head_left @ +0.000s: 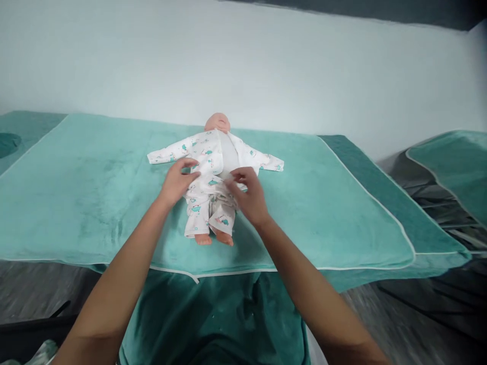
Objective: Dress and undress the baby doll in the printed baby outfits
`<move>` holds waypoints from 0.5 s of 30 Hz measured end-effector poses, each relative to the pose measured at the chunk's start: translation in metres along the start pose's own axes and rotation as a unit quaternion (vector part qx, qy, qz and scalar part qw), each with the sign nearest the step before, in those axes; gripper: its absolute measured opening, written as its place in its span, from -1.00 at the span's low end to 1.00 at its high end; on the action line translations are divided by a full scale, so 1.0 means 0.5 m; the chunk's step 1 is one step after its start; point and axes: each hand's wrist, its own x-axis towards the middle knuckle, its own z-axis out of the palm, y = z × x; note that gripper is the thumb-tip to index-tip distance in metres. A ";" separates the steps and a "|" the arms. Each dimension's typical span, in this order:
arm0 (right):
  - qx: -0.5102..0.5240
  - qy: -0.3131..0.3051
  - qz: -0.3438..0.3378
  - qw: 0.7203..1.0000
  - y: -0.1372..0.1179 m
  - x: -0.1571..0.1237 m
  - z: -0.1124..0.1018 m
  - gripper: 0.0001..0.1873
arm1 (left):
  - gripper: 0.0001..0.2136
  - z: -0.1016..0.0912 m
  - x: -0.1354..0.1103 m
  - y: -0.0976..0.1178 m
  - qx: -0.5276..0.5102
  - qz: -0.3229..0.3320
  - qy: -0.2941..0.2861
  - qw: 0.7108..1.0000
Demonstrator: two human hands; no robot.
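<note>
A baby doll (218,122) lies on its back, head toward the wall and bare feet toward me. It wears a white printed jacket (207,152), open at the front over a pale torso, and matching pants (198,208) bunched around the waist and legs. Its sleeves spread out to both sides. My left hand (177,182) is at the left lower edge of the jacket, thumb and fingers apart. At the right of the waist, my right hand (251,195) has its fingers and thumb pinched at the pants' top; the fingertips are slightly blurred.
A light green plush cover (114,203) with white piping lies over the table beneath the doll. A white wall (243,66) stands right behind the table. To the right is another green-covered surface (456,162) with metal rods below. Dark green cloth (220,314) covers my lap.
</note>
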 end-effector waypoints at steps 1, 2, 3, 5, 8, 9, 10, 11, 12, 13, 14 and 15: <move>-0.016 0.040 0.022 0.999 0.026 0.012 -0.006 -0.73 | -0.66 0.006 0.009 0.009 0.046 0.022 -0.043 0.998; -0.042 0.083 0.048 0.994 0.057 0.025 -0.010 -0.67 | -0.61 0.012 0.016 0.017 0.096 0.047 -0.078 0.991; -0.078 0.124 0.071 0.987 0.090 0.037 -0.013 -0.59 | -0.56 0.019 0.019 0.024 0.145 0.070 -0.101 0.982; -0.147 0.162 0.118 0.969 0.154 0.054 -0.015 -0.43 | -0.51 0.034 0.017 0.035 0.229 0.091 -0.115 0.962; -0.202 0.105 0.151 0.962 0.212 0.061 -0.006 -0.37 | -0.63 0.058 0.004 0.049 0.301 0.088 -0.090 0.945; -0.212 0.081 0.153 0.962 0.219 0.060 -0.001 -0.39 | -0.69 0.065 0.000 0.054 0.313 0.096 -0.079 0.942; -0.220 0.064 0.151 0.962 0.221 0.059 0.003 -0.41 | -0.76 0.071 -0.001 0.057 0.317 0.108 -0.067 0.940; -0.227 0.054 0.148 0.961 0.219 0.058 0.006 -0.43 | -0.83 0.074 -0.001 0.058 0.315 0.116 -0.052 0.941; -0.233 0.047 0.144 0.961 0.217 0.057 0.008 -0.45 | -0.89 0.073 0.001 0.056 0.304 0.116 -0.033 0.945; -0.234 0.046 0.138 0.961 0.214 0.055 0.009 -0.45 | -0.92 0.068 0.005 0.050 0.284 0.104 -0.006 0.953; -0.229 0.051 0.130 0.963 0.212 0.054 0.008 -0.46 | -0.91 0.059 0.009 0.040 0.252 0.079 0.030 0.964; -0.218 0.059 0.121 0.967 0.211 0.053 0.007 -0.47 | -0.87 0.045 0.014 0.024 0.209 0.045 0.078 0.974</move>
